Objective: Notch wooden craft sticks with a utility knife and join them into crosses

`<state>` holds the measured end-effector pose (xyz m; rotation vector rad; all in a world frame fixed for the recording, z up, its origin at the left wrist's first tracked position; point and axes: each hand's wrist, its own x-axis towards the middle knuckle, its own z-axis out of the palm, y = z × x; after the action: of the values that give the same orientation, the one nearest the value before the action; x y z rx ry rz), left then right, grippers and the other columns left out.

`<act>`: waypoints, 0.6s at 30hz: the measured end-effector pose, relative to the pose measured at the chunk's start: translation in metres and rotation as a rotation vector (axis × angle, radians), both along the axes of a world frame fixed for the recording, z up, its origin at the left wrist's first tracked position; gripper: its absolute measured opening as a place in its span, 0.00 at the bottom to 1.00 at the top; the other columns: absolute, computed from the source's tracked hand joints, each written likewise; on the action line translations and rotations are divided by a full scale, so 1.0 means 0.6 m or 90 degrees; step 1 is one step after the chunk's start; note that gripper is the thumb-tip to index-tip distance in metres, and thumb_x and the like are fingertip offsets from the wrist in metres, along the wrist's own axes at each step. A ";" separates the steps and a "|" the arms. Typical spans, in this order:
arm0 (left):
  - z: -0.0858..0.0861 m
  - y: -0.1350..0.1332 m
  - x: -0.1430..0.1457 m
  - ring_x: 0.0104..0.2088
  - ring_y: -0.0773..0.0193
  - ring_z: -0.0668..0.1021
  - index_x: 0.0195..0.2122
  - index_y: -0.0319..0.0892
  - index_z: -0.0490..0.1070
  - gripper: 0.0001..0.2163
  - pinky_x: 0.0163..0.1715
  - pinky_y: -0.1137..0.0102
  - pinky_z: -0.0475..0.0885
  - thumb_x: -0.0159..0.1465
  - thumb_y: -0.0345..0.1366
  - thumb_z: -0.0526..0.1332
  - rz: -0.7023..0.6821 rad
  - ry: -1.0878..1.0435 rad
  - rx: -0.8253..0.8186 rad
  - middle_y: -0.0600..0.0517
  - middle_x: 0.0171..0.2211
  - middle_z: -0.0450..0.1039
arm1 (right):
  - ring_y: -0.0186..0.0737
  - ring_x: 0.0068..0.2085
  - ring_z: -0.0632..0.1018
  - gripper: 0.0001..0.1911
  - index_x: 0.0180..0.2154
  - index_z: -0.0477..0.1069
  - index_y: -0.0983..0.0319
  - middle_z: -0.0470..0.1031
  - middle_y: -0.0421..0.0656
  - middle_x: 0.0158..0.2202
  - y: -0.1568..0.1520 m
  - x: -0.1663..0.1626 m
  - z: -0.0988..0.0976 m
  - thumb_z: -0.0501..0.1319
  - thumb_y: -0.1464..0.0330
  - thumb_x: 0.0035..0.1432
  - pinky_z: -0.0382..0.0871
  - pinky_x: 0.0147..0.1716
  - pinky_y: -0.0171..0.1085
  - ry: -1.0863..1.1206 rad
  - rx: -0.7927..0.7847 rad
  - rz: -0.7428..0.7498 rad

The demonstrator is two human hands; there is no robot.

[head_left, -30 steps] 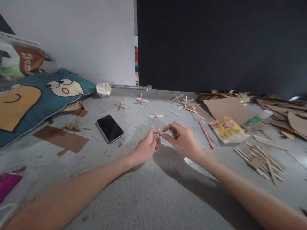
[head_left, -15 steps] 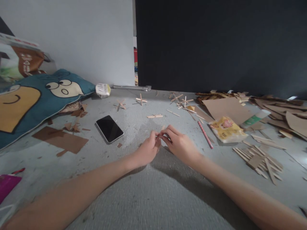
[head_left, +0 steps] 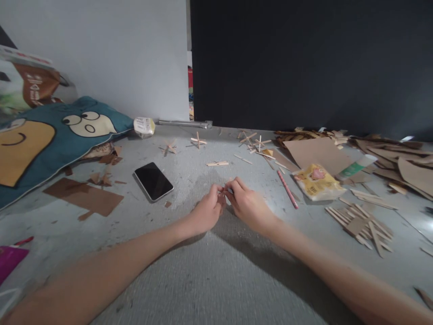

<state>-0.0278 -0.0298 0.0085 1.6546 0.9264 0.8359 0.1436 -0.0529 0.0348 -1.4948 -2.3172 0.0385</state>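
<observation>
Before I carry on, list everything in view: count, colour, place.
phone: one, black screen, left of centre
pillow: one, blue with cartoons, far left
bag: one, brown-white-green, behind pillow
purple packet: one, left edge
container: one, whitish, by pillow's tip
metal bar: one, silver, back
crossed-stick pieces: several, pale, back
loose sticks: many, pale, mostly right
patterned pencil: one, pinkish red, right of hands
yellow packet: one, right
tube: one, green-white, beyond yellow packet
cardboard: many pieces, brown, both sides
white panel: one, back left
black panel: one, back right
table: one, grey, underneath
small item: pale, at fingertips, mostly hidden
left hand, right hand: one each, centre
</observation>
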 end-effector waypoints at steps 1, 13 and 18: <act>0.001 0.004 0.000 0.26 0.67 0.69 0.44 0.44 0.61 0.05 0.27 0.71 0.65 0.71 0.38 0.55 0.027 -0.016 -0.008 0.56 0.28 0.66 | 0.34 0.25 0.71 0.08 0.47 0.65 0.62 0.71 0.48 0.44 -0.003 -0.002 -0.001 0.48 0.71 0.71 0.51 0.23 0.37 -0.019 -0.002 0.003; 0.011 0.024 0.002 0.19 0.70 0.66 0.42 0.45 0.57 0.17 0.20 0.74 0.60 0.72 0.55 0.52 0.088 -0.154 -0.001 0.60 0.23 0.64 | 0.39 0.32 0.75 0.10 0.38 0.69 0.59 0.74 0.46 0.38 0.005 0.003 0.014 0.53 0.63 0.71 0.65 0.33 0.37 0.271 -0.010 0.011; 0.018 0.015 0.002 0.20 0.70 0.67 0.41 0.45 0.57 0.16 0.20 0.73 0.62 0.73 0.53 0.51 0.077 -0.126 0.016 0.59 0.24 0.65 | 0.39 0.31 0.73 0.12 0.35 0.68 0.59 0.74 0.43 0.33 0.010 0.008 0.031 0.54 0.60 0.69 0.65 0.34 0.37 0.365 -0.055 0.004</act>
<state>-0.0265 -0.0210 0.0192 1.5172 0.8872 1.0764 0.1483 -0.0468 0.0536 -1.2981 -1.8718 0.5061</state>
